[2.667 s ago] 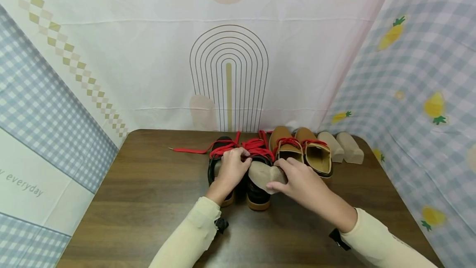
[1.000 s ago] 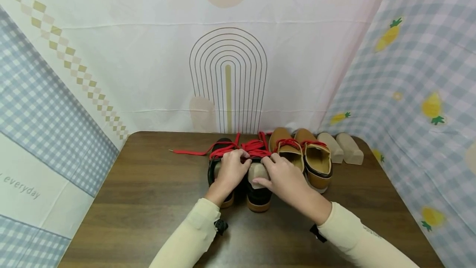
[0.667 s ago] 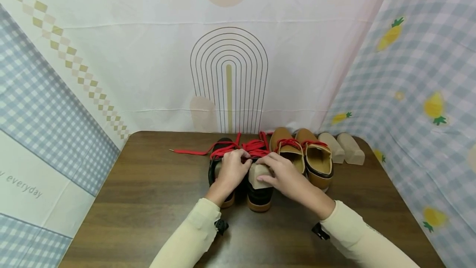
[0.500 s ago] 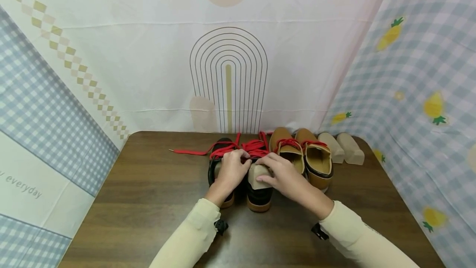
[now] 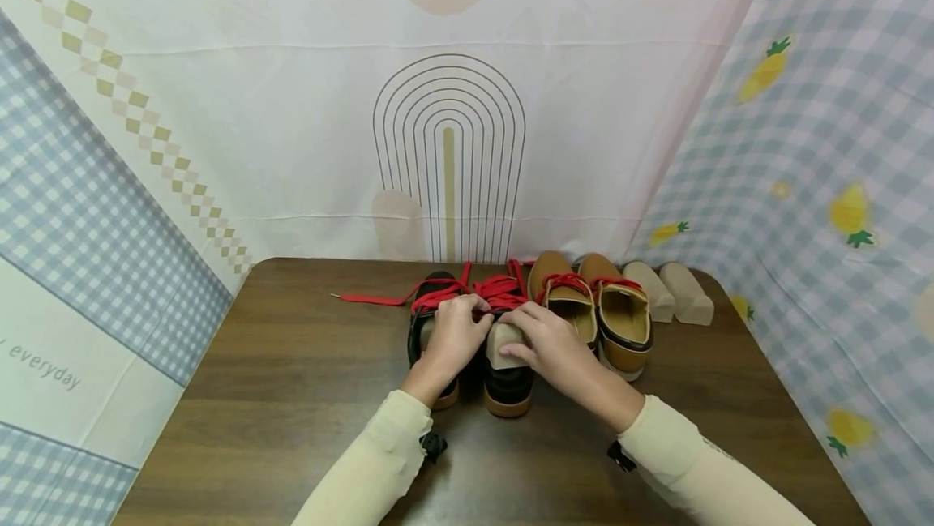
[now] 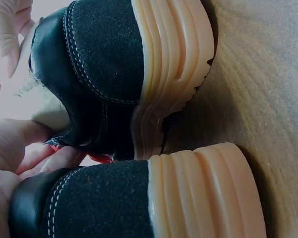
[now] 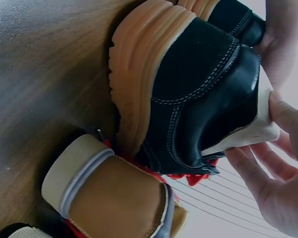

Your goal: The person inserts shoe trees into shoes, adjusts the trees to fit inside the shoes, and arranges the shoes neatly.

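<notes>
Two black shoes with red laces stand side by side. In the right-hand black shoe (image 5: 508, 387) sits a beige moulded shoe filler (image 5: 503, 350), partly inside, its blunt end sticking up from the opening. My right hand (image 5: 552, 345) grips that end between thumb and fingers; the right wrist view shows the filler (image 7: 264, 121) projecting past the collar. My left hand (image 5: 454, 335) pinches the same shoe's upper edge near the laces, thumb at the opening. The left-hand black shoe (image 5: 438, 275) is partly covered by this hand, with something beige showing inside it.
Two tan shoes with red laces, one tan shoe (image 5: 549, 268) close beside my right hand and another tan shoe (image 5: 629, 354) further right, stand on the wooden table (image 5: 306, 396). Beyond lie two loose beige fillers (image 5: 686, 295). A loose red lace (image 5: 372, 297) trails left.
Earlier the filler was held tilted above the right-hand black shoe; now it sits down in the opening. My right hand has moved left with it. My left hand has barely moved.
</notes>
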Demonstrator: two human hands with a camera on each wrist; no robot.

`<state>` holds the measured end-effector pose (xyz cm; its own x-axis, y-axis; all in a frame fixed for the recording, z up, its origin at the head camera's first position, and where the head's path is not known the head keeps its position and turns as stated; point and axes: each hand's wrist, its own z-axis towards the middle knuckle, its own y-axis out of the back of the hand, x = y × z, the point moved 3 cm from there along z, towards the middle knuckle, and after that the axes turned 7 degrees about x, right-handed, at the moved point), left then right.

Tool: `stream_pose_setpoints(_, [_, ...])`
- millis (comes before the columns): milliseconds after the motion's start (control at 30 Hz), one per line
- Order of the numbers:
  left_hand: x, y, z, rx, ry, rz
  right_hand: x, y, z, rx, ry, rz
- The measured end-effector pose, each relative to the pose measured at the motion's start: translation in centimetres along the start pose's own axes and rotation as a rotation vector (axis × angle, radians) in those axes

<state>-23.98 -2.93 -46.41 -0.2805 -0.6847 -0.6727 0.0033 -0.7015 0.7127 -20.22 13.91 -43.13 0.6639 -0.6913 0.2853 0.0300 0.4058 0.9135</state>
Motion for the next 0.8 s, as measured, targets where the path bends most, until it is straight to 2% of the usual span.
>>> stream_pose_setpoints(267, [0.0, 0.0, 0.0, -0.010, -0.004, 0.009, -0.6, -0.6, 0.1, -0.050, 0.013, 0.002])
stream_pose_setpoints(500, [0.0, 0.1, 0.1, -0.020, -0.021, 0.005, -1.1, -1.5, 0.1, -0.080, -0.006, -0.008])
stream_pose_setpoints(800, [-0.1, 0.0, -0.1, -0.024, -0.023, -0.001, -1.1, -1.8, 0.0, -0.088, -0.028, -0.040])
